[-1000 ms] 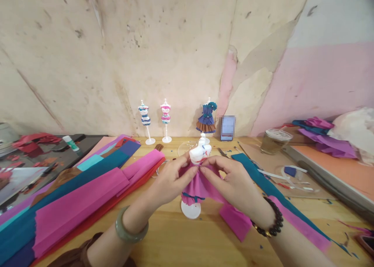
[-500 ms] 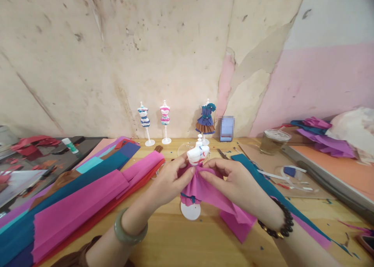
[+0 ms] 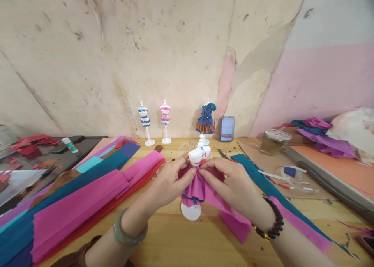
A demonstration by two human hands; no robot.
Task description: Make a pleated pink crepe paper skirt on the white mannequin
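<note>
Magenta strip (image 3: 214, 196): located at the waist of a small white dress form (image 3: 200, 156), at the near centre of the wooden table (image 3: 163, 239). The upper edge of the strip is gathered into pleats below the white bust; the free length slopes down to the right, passing under the right hand (image 3: 233, 177). The left hand (image 3: 172, 177) is clamped on the gathered edge, thumb at the front, the other fingers partly hidden behind the form. The right hand is pinched on the same edge, thumb and forefinger together just beside the left thumb. A teal trim (image 3: 195, 200) shows beneath the pleats, above the round white base (image 3: 191, 211), which rests on the table. A folded magenta piece (image 3: 237, 230) lies below the right hand. Stacked coloured sheets (image 3: 78, 197) lie at left, with a glue stick (image 3: 70, 145) beyond them. Along the wall stand a blue-banded form (image 3: 144, 117), a pink-banded form (image 3: 165, 115) and a form in a tiered blue dress (image 3: 206, 119). A phone (image 3: 227, 128) stands just beside the last; a lidded cup (image 3: 274, 143) is farther right.
</note>
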